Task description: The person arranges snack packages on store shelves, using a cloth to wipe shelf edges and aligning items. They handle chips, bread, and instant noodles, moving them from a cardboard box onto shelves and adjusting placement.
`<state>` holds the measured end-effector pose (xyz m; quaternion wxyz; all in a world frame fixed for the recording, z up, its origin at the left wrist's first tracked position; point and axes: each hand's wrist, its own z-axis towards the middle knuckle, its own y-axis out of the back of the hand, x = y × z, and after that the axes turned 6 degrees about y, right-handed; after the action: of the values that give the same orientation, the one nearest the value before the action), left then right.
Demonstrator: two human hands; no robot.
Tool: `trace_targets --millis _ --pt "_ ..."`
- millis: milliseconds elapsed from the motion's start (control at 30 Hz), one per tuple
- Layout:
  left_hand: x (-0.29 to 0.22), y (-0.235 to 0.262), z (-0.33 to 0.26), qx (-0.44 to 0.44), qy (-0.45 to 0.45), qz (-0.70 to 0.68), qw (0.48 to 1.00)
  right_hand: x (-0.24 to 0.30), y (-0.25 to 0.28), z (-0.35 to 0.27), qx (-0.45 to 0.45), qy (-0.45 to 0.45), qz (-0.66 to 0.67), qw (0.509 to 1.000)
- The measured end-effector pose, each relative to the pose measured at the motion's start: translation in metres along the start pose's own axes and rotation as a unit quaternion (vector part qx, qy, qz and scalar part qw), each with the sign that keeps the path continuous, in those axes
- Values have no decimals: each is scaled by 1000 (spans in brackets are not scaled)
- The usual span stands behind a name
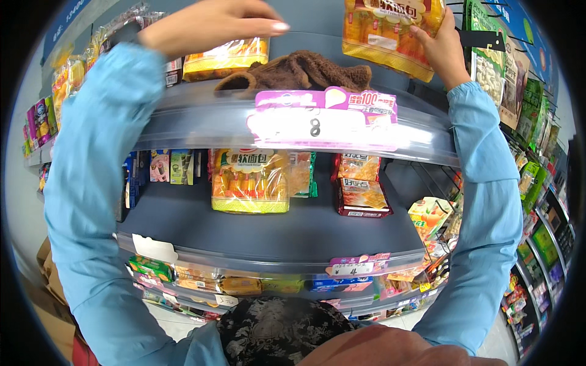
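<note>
My right hand point(441, 49) grips the right edge of a yellow bag of bread rolls point(384, 46), its thumb across the front of the clear pack. The bag is at the right of the upper shelf point(201, 116); I cannot tell whether its base touches it. Over the left part of that shelf, my left hand point(210, 25) stretches out flat with fingers pointing right, holding nothing. Just below it stands a second yellow bread pack point(227, 60), partly hidden by the hand. A crumpled brown cloth point(299, 70) lies on the shelf between the two packs.
A price label point(317, 122) fronts the upper shelf. On the shelf below stand another bread bag point(250, 183) and red biscuit packs point(361, 189). Hanging snack bags point(488, 73) and a black hook point(482, 40) flank my right arm. More packets point(67, 79) line the left.
</note>
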<state>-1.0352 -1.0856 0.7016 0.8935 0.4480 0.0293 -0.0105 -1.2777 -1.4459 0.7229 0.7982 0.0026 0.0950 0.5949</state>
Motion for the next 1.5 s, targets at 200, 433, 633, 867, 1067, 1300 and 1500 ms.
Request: trace_targets --millis 200,433,633,867,1067,1300,1500 --pt "-31 -50 61 285 76 7 956 -4 -5 -9 5 6 -19 1000" --pt "-7 -5 39 343 100 47 933 -14 -8 -14 34 -47 -29 998" --pt "24 -10 8 242 67 -40 967 -15 -8 -4 212 -105 13 972" --pt "23 -16 -3 216 41 -73 973 36 -25 34 297 -290 180 892" --pt "11 -20 2 186 12 12 982 18 -69 18 289 -282 266 875" --pt "21 -20 -5 173 50 -1 984 3 -76 1 334 -325 275 841" --pt "33 -26 -1 145 22 28 989 -2 -76 3 363 -373 123 845"
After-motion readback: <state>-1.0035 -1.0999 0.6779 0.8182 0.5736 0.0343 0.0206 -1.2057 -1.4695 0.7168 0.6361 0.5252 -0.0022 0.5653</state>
